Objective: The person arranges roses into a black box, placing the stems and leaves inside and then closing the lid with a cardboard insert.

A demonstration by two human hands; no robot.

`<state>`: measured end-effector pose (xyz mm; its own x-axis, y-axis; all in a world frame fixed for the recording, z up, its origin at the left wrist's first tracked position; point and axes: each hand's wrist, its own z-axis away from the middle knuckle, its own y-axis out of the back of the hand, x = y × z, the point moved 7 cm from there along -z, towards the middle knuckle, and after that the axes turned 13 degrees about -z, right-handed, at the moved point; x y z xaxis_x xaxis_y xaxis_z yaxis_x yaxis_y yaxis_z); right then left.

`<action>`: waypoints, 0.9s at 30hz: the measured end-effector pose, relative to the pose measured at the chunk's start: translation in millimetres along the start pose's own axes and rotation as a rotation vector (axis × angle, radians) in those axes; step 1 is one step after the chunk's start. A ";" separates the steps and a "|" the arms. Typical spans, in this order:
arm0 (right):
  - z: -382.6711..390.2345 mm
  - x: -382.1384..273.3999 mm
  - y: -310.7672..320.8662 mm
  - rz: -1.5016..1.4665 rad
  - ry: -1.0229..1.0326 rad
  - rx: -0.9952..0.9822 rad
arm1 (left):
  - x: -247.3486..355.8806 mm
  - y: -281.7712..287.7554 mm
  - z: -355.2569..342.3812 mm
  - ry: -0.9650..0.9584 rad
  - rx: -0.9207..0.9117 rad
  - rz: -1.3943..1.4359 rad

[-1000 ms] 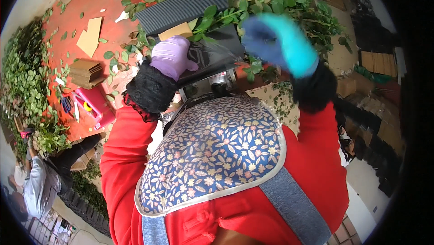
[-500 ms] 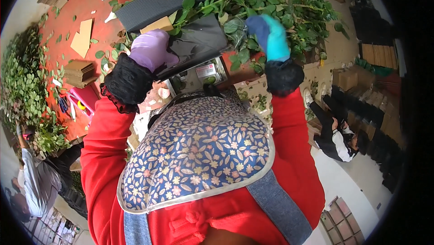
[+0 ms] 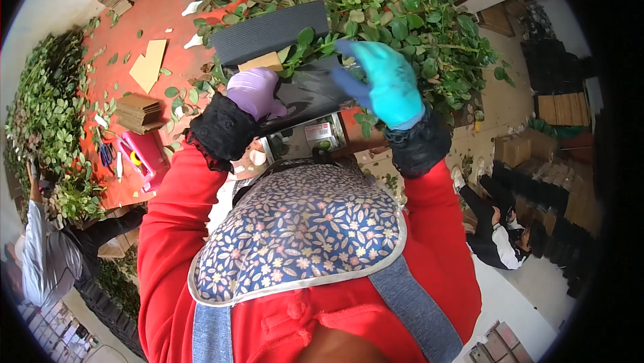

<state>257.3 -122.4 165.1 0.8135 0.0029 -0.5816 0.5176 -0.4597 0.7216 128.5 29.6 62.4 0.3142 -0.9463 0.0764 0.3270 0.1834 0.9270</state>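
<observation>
My left hand (image 3: pixel 255 92), in a purple glove, is closed at the left edge of a glossy black plastic sheet (image 3: pixel 314 88). Its thumb lies over the sheet, while its other fingertips are hidden. To the right, my right hand (image 3: pixel 388 80) in a teal and dark blue glove hovers by the sheet's right end. Its fingers and thumb are spread, slightly blurred, with nothing seen between them. Leafy green stems (image 3: pixel 306 51) run along the sheet's far side. Beyond the left hand lie a small tan cardboard piece (image 3: pixel 263 62) and a ribbed black panel (image 3: pixel 272 32).
Piles of leafy stems (image 3: pixel 416 24) spread over the red table (image 3: pixel 127 31). On the left are a cardboard stack (image 3: pixel 139 112) and a pink holder (image 3: pixel 143 160). An open box (image 3: pixel 305 138) sits below the sheet. One person (image 3: pixel 57 252) works at left; another (image 3: pixel 500 222) sits at right.
My right hand has come left from the leaves and clear plastic to the black sheet, its fingers opening. My left hand stays at the sheet's left edge; the whole view has shifted.
</observation>
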 end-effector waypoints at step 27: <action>-146.8 -21.0 -78.0 0.109 0.346 -0.740 | 1.8 -28.6 36.9 0.527 0.202 0.320</action>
<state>238.8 43.8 176.2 0.8424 0.3214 -0.4326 0.3735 0.2306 0.8985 86.9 12.8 49.6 0.7806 -0.5860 0.2173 -0.0135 0.3318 0.9433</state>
